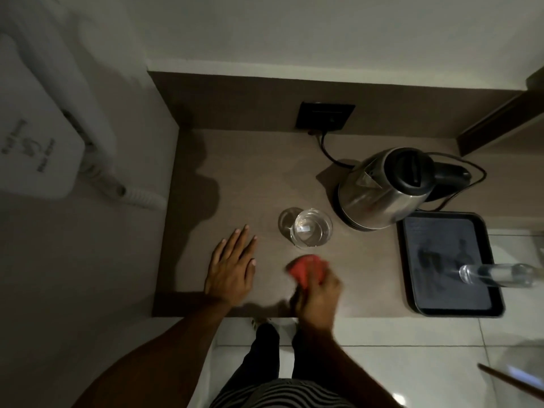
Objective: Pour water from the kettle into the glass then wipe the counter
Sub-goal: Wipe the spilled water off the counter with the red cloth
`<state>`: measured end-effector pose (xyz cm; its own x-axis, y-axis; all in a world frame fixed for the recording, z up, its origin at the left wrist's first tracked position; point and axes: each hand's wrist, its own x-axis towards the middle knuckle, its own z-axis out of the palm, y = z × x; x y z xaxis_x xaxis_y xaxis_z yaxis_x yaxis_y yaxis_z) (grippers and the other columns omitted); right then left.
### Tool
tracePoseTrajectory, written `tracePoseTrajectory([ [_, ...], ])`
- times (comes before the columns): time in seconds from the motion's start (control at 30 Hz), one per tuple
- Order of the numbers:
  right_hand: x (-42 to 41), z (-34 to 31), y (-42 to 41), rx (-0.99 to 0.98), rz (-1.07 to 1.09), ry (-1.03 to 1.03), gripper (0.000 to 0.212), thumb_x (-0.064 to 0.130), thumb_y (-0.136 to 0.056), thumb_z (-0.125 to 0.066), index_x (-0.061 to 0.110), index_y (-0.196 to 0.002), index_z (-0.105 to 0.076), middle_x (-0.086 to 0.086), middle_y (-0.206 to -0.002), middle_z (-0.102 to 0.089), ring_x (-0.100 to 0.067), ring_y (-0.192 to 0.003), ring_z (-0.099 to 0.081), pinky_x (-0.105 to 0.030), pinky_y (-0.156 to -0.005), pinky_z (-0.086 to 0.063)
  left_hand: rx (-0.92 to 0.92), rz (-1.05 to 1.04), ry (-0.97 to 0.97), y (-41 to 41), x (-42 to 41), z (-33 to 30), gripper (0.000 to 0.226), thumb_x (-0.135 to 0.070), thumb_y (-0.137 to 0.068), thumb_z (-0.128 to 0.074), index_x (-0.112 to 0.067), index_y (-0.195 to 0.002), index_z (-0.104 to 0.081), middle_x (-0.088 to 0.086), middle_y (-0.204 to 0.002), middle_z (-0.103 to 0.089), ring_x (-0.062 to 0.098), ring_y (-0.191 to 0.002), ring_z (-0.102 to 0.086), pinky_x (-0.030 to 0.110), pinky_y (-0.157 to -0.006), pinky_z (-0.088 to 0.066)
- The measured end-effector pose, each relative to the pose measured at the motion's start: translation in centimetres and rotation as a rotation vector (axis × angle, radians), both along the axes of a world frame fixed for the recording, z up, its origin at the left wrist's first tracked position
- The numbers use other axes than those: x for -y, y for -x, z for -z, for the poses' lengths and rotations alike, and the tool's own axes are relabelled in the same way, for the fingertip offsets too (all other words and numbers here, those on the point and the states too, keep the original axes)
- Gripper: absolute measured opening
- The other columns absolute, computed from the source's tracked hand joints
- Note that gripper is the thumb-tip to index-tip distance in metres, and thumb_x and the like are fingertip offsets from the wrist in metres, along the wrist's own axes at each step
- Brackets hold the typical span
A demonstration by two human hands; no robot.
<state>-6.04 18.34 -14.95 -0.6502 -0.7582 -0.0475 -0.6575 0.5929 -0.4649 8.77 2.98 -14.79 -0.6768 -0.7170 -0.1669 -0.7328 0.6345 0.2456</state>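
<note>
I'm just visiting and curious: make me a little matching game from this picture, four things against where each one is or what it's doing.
Things:
1. kettle
2. glass
3. red cloth
4. clear bottle

Places or states:
A. lying on the black tray
B. gripped in the right hand
C. plugged in, lid shut
D. upright, between the kettle and the flat left hand

Pairs: 1-C, 2-D, 3-B, 4-A
</note>
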Motion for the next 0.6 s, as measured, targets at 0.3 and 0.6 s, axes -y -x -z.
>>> tracePoseTrajectory([
  [0.3,-1.3,-1.6,5.9,-0.223,-0.397,-0.049,0.048,0.036,-0.083,-0.059,0.015,-0.126,-0.057,-0.02,-0.126,-0.057,-0.038,-0.094,-0.06,-0.039,-0.074,-0.045,-0.049,-0.003,-0.01,-0.2,0.0,-0.2,0.055,-0.037,-0.098,-0.031,-0.023,-0.151,-0.034,0.0,-0.164,-0.023,0.017,-0.15,-0.021,0.042,-0.119,-0.022],
  [0.6,-0.6,-2.6,4.3,-0.056,0.086,-0.06,0.058,0.033,-0.082,-0.049,0.009,-0.135,-0.054,-0.027,-0.118,-0.054,-0.04,-0.091,-0.052,-0.043,-0.073,-0.051,-0.022,-0.002,0.0,0.0,0.1,-0.1,0.056,-0.04,-0.099,-0.026,-0.025,-0.153,-0.029,0.0,-0.164,-0.02,0.018,-0.151,-0.018,0.044,-0.12,-0.02],
])
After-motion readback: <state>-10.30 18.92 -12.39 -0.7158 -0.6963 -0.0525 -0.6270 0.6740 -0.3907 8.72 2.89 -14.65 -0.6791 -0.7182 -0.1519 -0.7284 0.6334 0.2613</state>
